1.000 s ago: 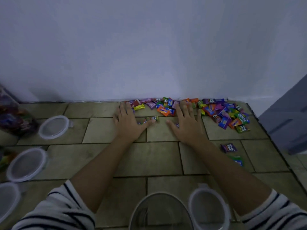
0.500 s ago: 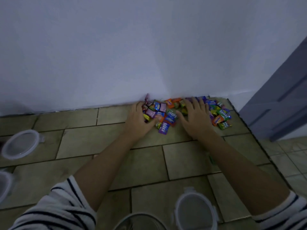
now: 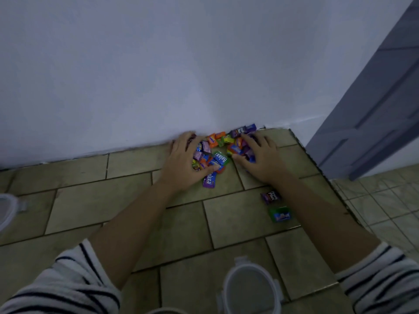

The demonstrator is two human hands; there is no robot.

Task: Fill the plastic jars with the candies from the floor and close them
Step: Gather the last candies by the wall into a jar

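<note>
A heap of bright wrapped candies [image 3: 221,152] lies on the tiled floor against the white wall. My left hand [image 3: 181,164] curls round its left side, thumb pressed on a blue wrapper. My right hand [image 3: 263,159] cups the right side, fingers bent over purple and orange pieces. Two loose candies, one purple [image 3: 271,197] and one green [image 3: 280,214], lie beside my right forearm. A clear round lid [image 3: 251,288] lies near the bottom edge, and a sliver of an open jar's rim [image 3: 167,311] shows to its left.
Another clear lid [image 3: 6,211] pokes in at the left edge. A grey door [image 3: 374,109] stands at the right. A dark strip [image 3: 328,177] marks where the floor changes to smaller tiles [image 3: 385,205].
The spread-out candies have been swept into a tight heap between my hands, which have drawn closer together. The view has shifted right, so the left lids have mostly left the frame.
</note>
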